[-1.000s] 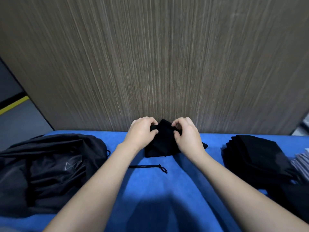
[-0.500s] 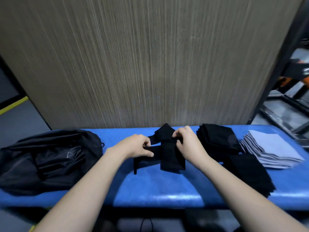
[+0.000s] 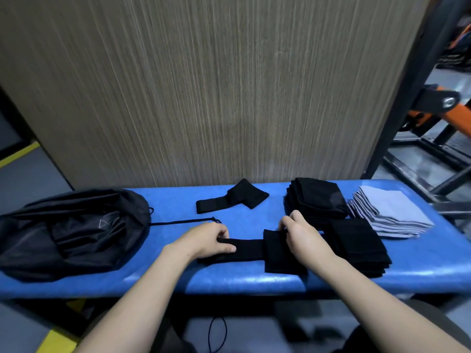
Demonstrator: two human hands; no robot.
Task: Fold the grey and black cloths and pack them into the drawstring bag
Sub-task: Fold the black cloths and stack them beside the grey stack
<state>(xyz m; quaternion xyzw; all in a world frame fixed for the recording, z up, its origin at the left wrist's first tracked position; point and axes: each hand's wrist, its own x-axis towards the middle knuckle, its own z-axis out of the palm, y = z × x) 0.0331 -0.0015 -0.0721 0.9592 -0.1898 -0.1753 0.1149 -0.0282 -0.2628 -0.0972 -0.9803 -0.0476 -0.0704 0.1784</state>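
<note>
Far left on the blue worktop (image 3: 254, 281) I see the black drawstring bag (image 3: 68, 233) lying slumped, its cord (image 3: 183, 221) trailing out to the right across the padding. Next over, the left hand (image 3: 207, 240) has its grip closed on the narrow end of a black cloth (image 3: 251, 249) — thumb and fingers pinching the strip flat against the worktop near the front edge. Behind it, closer to the wood-grain panel (image 3: 204, 85), a second black cloth (image 3: 233, 201) lies on its own, partly folded. The right hand (image 3: 299, 236) grips the wider folded end of the same cloth I'm working, fingers curled over its top edge. Just right of that hand sits a black stack (image 3: 356, 247), with a taller black stack (image 3: 317, 197) behind it — and furthest right, the grey stack (image 3: 390, 212), neatly layered.
</note>
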